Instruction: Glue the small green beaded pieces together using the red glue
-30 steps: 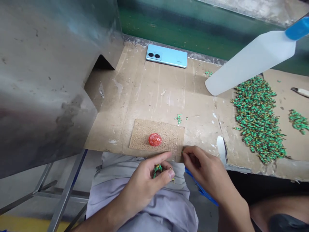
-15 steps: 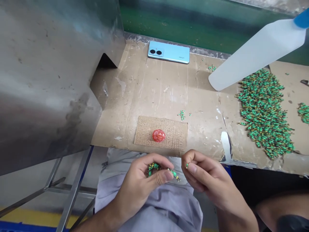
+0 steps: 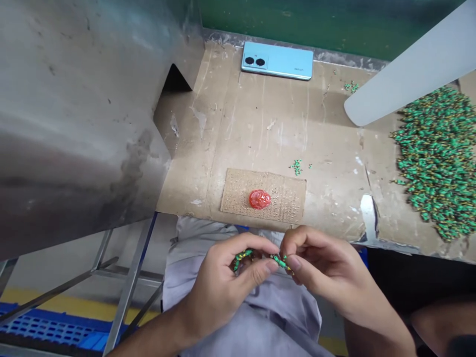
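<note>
My left hand [image 3: 223, 282] is curled over my lap, holding a small bunch of green and yellow parts [image 3: 242, 257] in its palm. My right hand [image 3: 320, 270] pinches one green part [image 3: 279, 261] between thumb and forefinger, and its tip meets my left thumb. Both hands hover just below the table's front edge, under a small pricked cardboard pad [image 3: 265, 195] with a red glossy blob [image 3: 259, 199] on it.
A big heap of green parts [image 3: 435, 158] lies at the right on the cardboard-covered table [image 3: 253, 124]. A light blue phone [image 3: 277, 60] rests at the back. A white plastic blade [image 3: 412, 64] slants over the right side. A grey metal housing [image 3: 74, 114] fills the left.
My right hand came back from the table edge to my left hand, and the two now meet on one green part. The view shifted left and down.
</note>
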Action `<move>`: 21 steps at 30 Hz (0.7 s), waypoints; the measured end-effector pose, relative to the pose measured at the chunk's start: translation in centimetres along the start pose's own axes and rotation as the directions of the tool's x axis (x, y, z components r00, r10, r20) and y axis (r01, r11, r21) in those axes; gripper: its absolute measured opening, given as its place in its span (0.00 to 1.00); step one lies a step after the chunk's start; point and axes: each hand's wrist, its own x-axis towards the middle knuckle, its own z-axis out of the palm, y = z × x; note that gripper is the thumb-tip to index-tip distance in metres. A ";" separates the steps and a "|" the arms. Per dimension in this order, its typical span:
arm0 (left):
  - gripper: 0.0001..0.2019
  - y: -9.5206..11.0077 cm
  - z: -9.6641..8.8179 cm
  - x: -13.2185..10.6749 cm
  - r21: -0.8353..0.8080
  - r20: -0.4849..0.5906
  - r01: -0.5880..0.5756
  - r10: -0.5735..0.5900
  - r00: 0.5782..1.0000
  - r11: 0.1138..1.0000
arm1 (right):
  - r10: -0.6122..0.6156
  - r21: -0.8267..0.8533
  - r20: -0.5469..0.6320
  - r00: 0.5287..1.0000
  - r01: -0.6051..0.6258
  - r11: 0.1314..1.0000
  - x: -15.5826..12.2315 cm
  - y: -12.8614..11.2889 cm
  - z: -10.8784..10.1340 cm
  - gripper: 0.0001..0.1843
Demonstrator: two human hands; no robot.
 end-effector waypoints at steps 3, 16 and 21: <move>0.06 0.0 -0.1 0.0 0.026 0.005 -0.040 0.040 0.999 0.999 | -0.025 -0.090 0.029 0.999 0.028 0.996 0.1 -0.1 -0.1 0.10; 0.04 0.2 -0.3 -0.5 0.003 0.040 0.059 -0.059 0.997 0.998 | -0.117 -0.316 0.166 0.979 0.166 0.934 0.7 -1.7 -1.1 0.07; 0.04 0.2 -0.4 -0.4 -0.023 0.083 0.051 -0.049 0.995 0.998 | -0.141 -0.338 0.225 0.964 0.213 0.917 0.6 -1.7 -1.5 0.05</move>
